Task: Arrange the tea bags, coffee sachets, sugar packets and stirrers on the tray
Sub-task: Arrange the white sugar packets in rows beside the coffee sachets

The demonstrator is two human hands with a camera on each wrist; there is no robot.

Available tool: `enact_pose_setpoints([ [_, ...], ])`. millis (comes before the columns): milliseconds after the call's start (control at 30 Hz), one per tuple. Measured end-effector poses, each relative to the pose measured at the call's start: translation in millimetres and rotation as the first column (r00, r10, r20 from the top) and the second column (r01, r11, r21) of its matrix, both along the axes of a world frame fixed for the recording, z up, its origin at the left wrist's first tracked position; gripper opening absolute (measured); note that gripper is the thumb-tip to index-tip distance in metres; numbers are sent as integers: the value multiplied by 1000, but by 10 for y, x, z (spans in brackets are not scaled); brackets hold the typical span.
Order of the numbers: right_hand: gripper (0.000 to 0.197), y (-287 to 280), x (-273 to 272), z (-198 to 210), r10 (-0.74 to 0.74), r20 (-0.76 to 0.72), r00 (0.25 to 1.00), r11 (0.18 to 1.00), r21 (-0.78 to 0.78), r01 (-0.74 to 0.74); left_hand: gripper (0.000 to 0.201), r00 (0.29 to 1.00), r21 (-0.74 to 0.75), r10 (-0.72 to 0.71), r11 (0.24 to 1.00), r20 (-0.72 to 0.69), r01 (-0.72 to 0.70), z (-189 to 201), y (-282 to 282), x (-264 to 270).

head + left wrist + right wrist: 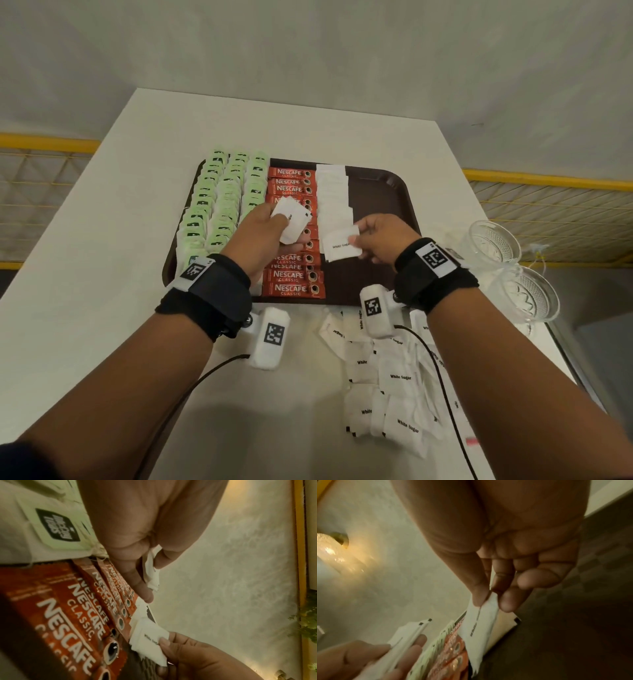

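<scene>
On the white tabletop (102, 308), the tray (383, 192) holds finished rows of tea bags (219, 205) and coffee sachets (293, 274), while the left hand (260, 233) clutches a few sugar packets (291, 219), the right hand (387, 240) pinches one sugar packet (340, 245) at frame centre, a loose sugar pile (387, 377) waits lower right, and no stirrers show.

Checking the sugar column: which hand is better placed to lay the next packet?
Right hand: it pinches one sugar packet at the column's near end; the left hand grips spares over the coffee sachets.

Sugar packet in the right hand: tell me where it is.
In the head view the sugar packet is pinched by the right hand over the tray, just right of the coffee sachets.
</scene>
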State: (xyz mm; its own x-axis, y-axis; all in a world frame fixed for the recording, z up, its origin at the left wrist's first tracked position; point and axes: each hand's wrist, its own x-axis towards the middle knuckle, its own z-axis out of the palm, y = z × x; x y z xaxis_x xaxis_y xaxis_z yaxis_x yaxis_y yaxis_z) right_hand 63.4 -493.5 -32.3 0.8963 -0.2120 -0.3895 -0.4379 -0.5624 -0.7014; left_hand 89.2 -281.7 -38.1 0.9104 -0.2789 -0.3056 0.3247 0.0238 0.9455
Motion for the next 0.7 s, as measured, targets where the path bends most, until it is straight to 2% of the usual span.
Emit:
enact_pose_setpoints([
  [100, 17, 52, 39, -66, -30, -9, 1000, 998, -49, 29, 25, 999, 48, -34, 998, 19, 33, -42, 50, -11],
  [233, 14, 102, 133, -99, -67, -68, 995, 995, -74, 62, 24, 996, 82, -80, 994, 40, 76, -57, 92, -26],
  [367, 16, 65, 183, -159, -102, -59, 993, 992, -79, 97, 24, 992, 99, -112, 989, 50, 107, -68, 112, -59],
  [433, 20, 60, 179, -121, -54, -98, 994, 983, -179, 36, 27, 990, 123, -124, 986, 67, 115, -82, 115, -67],
  [500, 31, 75, 162, -43, -33, -40, 999, 954, -300, 19, 32, 986, 176, -132, 978, 103, 112, -95, 110, -63],
  [533, 32, 94, 138, 14, -49, 23, 999, 962, -266, 53, 35, 983, 199, -137, 974, 123, 111, -95, 104, -63],
  [567, 33, 127, 104, 73, -60, 73, 996, 984, -163, 71, 37, 980, 210, -142, 971, 141, 110, -93, 93, -65],
  [633, 34, 220, 9, 214, 11, 79, 997, 999, 35, -14, 40, 975, 214, -142, 971, 173, 103, -78, 55, -81],
  [700, 28, 271, -49, 284, 115, 55, 992, 987, 104, -120, 41, 972, 200, -127, 976, 198, 87, -60, 4, -109],
])
